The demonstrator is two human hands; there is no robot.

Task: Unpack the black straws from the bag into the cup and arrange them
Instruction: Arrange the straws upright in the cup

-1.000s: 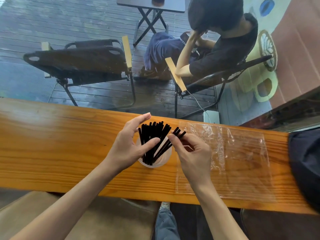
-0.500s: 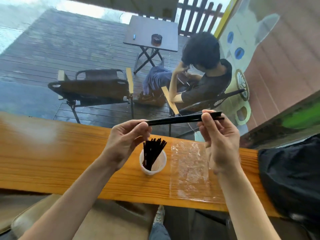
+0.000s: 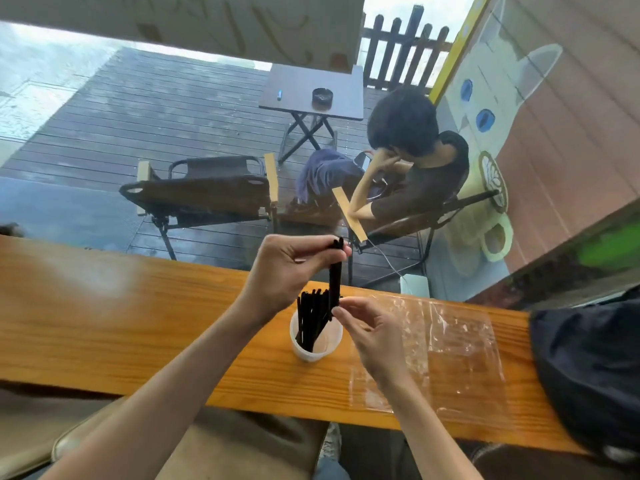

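— Wooden counter [image 3: 104, 306] runs from left to right across the near part of the scene. What sits on it?

— Going from the left: bare wood, then a white cup [image 3: 313, 348] near the middle with a bunch of black straws [image 3: 311, 320] standing in it, leaning and fanned at the top. Just right of the cup lies a clear plastic bag [image 3: 450, 351], flat and crinkled. At the far right edge is a dark cloth bundle [image 3: 588, 368].

— And the hands?

— The left hand [image 3: 287, 271] is raised above the cup, forearm coming up from the near left. Its thumb and fingertips are curled round the top end of a small bundle of straws [image 3: 335, 275], held upright over the cup.

— The right one?

— The right hand [image 3: 374, 334] sits lower, just right of the cup, over the bag's left edge. Its fingers are bent, and the fingertips [image 3: 337, 311] pinch the lower end of that same bundle, beside the tops of the straws in the cup.

— Beyond the counter?

— A folding chair [image 3: 201, 192] to the far left, a small table [image 3: 311, 91], and a seated person [image 3: 415, 168] to the far right.
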